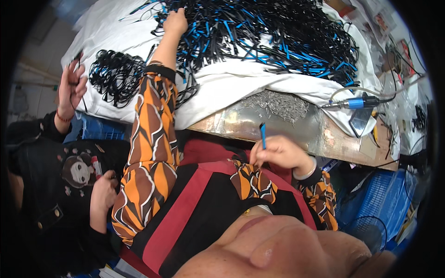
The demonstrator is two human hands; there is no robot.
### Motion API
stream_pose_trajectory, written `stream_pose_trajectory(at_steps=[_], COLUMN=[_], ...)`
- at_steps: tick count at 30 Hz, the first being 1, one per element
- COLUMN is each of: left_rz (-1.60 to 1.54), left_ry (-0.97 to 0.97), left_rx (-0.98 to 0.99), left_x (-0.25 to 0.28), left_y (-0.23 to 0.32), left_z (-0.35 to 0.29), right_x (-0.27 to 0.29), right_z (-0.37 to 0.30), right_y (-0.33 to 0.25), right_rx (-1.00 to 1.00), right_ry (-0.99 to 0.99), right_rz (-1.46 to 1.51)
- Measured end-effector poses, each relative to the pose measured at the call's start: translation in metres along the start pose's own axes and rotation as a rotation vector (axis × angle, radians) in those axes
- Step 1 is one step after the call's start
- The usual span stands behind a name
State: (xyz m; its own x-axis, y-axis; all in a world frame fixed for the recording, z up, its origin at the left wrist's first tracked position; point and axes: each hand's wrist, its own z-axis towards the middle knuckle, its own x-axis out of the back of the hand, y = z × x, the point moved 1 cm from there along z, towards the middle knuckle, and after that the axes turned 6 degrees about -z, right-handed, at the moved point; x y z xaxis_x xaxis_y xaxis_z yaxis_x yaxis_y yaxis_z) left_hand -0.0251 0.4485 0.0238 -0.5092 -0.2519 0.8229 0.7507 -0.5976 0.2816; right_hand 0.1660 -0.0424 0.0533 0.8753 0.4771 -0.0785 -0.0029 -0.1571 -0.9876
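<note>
My left hand (175, 23) reaches far forward to the near left edge of a large heap of black and blue cords (259, 34). Its fingers are curled down at the cords, and what lies inside them is hidden. Close to my chest, my right hand (278, 154) pinches a thin blue strip (263, 136) with a dark upper end, which stands roughly upright above the fingers. A pile of small silver metal pieces (287, 105) lies on the shiny metal sheet (241, 119) beyond this hand.
White cloth (222, 83) lies under the heap. A coil of black cords (116, 76) sits at the left, beside a co-worker's raised hand (72, 88) holding a dark cord. Rightward lies a blue-handled tool (354, 103) with a cable. Blue crates (378, 197) stand below the table edge.
</note>
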Motion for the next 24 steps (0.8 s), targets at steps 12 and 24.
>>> stream_pose_trajectory(at_steps=[12,24], left_rz=[-0.475,-1.731], left_ry=[0.432,-0.491], left_rx=[-0.106,0.082], left_x=[0.033,0.076], left_y=[0.101,0.233], left_z=[0.049,-0.171], right_x=[0.247,0.292], right_z=[0.092,0.094], right_y=[-0.020,0.009], right_rx=[-0.158,-0.517], right_ry=[1.023,1.098], right_rz=[-1.606,-1.445])
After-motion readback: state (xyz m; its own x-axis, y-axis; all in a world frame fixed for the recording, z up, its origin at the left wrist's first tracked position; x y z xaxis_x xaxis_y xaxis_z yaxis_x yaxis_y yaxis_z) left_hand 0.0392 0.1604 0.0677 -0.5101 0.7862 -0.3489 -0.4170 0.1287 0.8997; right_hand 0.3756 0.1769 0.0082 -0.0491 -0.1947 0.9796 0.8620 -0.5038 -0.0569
